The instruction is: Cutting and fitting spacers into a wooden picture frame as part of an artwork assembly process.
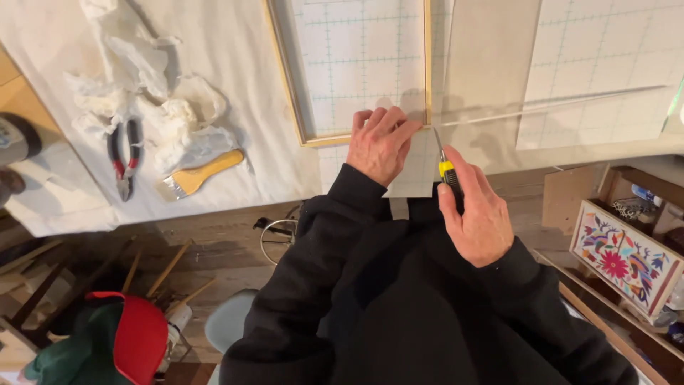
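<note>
Hands: left [381, 145] flat on gridded sheet [412, 175], right [476, 214] gripping yellow-black knife [447, 171].

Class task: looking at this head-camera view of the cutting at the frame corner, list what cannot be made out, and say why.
- Knife handle: head view, wrapped by right hand.
- Wooden frame top: cut off by picture edge.
- Gridded sheet under left hand: covered by it.
- Blade tip contact: too small.

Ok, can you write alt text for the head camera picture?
A person's right hand holds a yellow utility knife against gridded paper, while the left hand presses down the corner of a wooden frame. Pliers and a brush lie nearby.
</note>
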